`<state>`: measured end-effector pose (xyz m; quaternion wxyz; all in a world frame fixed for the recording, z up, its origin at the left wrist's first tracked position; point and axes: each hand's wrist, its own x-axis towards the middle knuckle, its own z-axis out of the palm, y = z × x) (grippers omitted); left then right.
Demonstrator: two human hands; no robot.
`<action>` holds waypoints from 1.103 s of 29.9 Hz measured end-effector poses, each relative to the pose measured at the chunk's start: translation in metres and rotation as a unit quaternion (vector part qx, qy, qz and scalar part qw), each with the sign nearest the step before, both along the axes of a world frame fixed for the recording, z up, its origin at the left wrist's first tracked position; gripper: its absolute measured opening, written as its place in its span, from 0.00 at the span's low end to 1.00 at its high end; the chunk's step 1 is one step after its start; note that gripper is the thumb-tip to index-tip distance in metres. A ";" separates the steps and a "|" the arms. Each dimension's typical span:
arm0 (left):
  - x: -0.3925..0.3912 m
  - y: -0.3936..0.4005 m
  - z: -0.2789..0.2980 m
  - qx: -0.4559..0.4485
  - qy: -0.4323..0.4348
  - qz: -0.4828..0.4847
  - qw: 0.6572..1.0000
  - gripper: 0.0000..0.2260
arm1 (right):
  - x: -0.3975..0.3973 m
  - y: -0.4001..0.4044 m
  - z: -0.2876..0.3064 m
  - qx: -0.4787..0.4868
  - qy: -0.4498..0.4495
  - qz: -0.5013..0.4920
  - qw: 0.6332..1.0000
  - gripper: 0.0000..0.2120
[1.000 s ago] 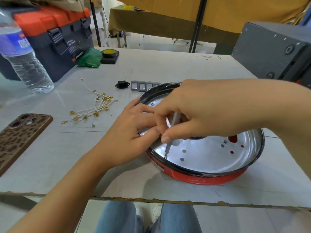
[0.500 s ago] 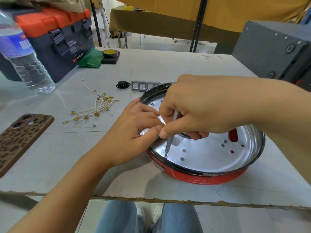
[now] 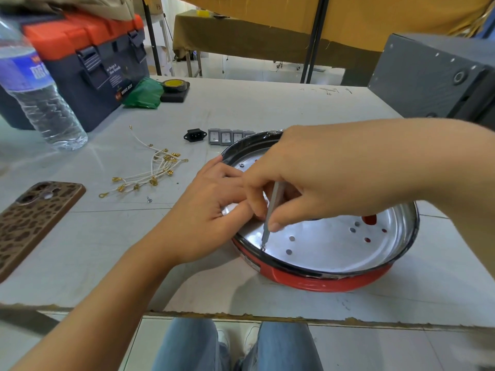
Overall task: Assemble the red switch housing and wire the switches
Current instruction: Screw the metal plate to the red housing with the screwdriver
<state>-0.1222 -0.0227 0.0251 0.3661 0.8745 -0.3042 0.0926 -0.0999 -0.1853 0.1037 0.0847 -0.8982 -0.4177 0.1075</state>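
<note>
Head view: the right hand (image 3: 316, 178) pinches a thin metal screwdriver (image 3: 271, 212) in a fingertip grip, its tip set on a small screw (image 3: 262, 248) at the near edge of the silver plate inside the red switch housing (image 3: 321, 279). The left hand (image 3: 211, 207) rests on the housing's left rim with fingers curled beside the shaft (whether they touch the shaft I cannot tell). The housing sits on the bench (image 3: 80, 250), near its front edge. Just behind its far rim stands a row of grey switches (image 3: 226, 136), with a black power socket (image 3: 195, 135) to their left. A bundle of white wires (image 3: 150, 170) with gold terminals lies further left, a loose screw (image 3: 149, 199) near it. A phone (image 3: 32, 218), a water bottle (image 3: 34, 84) and a toolbox (image 3: 88, 60) occupy the bench's left side.
</note>
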 end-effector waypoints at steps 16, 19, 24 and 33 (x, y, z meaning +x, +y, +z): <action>0.002 0.002 0.000 0.045 0.007 0.007 0.999 0.20 | 0.009 0.000 -0.009 -0.022 -0.148 0.009 0.989 0.09; 0.002 0.001 0.000 0.044 0.007 0.004 0.999 0.18 | 0.011 0.002 -0.013 -0.031 -0.134 0.012 0.990 0.09; 0.002 0.000 0.000 0.014 -0.009 -0.012 1.000 0.13 | -0.001 -0.004 -0.003 0.035 0.030 -0.013 0.999 0.06; 0.005 0.002 -0.002 0.028 0.005 -0.012 1.000 0.14 | 0.003 0.000 0.004 -0.006 -0.006 0.015 1.000 0.10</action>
